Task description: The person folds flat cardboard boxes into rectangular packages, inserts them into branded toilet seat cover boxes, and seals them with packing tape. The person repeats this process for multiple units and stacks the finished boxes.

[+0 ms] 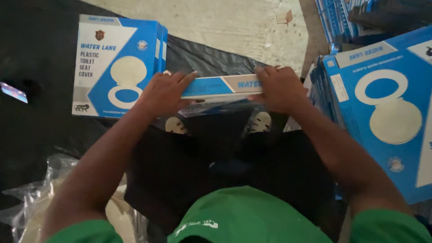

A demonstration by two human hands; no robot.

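I hold a flat blue-and-white cardboard box [222,86] edge-up over my lap, its narrow side facing me. My left hand [164,92] grips its left end with fingers curled over the top edge. My right hand [279,87] grips its right end the same way. Below the box are my black trousers [216,166] and the toes of two pale shoes [258,121]. Both hands wear a ring.
A small stack of matching blue boxes [117,67] lies on black plastic sheeting [36,54] at the left. A bigger pile of such boxes [382,108] leans at the right. Clear plastic wrapping [31,202] sits at lower left. Bare concrete floor [225,22] lies beyond.
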